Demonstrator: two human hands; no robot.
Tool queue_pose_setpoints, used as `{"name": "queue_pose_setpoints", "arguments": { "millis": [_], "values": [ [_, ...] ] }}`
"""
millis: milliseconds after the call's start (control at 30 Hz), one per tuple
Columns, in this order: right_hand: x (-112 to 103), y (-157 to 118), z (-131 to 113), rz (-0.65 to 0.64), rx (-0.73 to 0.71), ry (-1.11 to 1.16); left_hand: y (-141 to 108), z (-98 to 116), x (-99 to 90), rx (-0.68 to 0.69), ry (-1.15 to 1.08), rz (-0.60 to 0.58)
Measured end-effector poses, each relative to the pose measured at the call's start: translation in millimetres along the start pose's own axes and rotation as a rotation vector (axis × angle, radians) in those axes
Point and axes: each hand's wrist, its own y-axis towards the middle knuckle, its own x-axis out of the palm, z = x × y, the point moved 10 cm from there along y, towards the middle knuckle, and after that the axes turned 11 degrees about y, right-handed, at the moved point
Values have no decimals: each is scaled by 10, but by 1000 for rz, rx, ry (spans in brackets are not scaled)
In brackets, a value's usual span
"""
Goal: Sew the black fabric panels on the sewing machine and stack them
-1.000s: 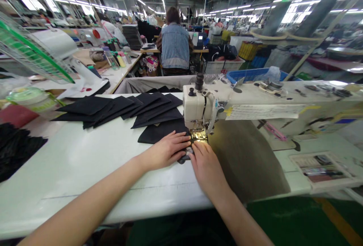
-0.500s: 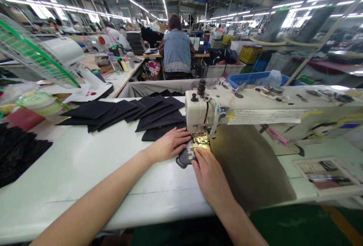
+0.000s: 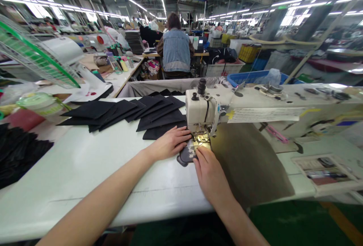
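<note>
My left hand (image 3: 171, 143) lies nearly flat, fingers stretched towards the needle area of a cream sewing machine (image 3: 195, 106). Its fingertips touch down just left of the lit brass-coloured needle plate (image 3: 202, 144); what is under them is hard to make out. My right hand (image 3: 209, 168) rests at the plate's front edge, fingers bent slightly down and thumb apart, with nothing visible in it. Between both hands shows a dark, worn machine bed plate (image 3: 188, 154). Black fabric pieces (image 3: 161, 119) lie overlapped in a row beyond my left hand.
A white fan with a green rim (image 3: 36, 49) stands at left, above a dark cloth pile (image 3: 19, 155). A small tray (image 3: 326, 174) with tools is set into the table at right. Behind the machine are a blue basket (image 3: 255, 76) and a seated person in a denim vest (image 3: 176, 51).
Both hands hold almost the same place at the needle plate. The view has shifted very slightly; the fabric pieces have not moved noticeably.
</note>
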Motion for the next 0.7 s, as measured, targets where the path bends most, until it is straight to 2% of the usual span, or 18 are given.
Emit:
{"name": "queue_pose_setpoints", "arguments": {
  "millis": [100,200,367,533,700],
  "values": [
    [1,11,-4,-1,-1,4,19,-46,37,-43,25,-20],
    [-30,13,-12,5,0,24,16,-157,64,-174,81,-15],
    [-164,-99,-63,25,-5,41,-151,-193,98,-276,154,-68],
    [-213,-239,-101,25,-27,15,-363,-50,-76,-267,215,-65],
    [-205,-244,-107,28,-48,19,-370,-18,-302,-319,241,-17]
  ]
}}
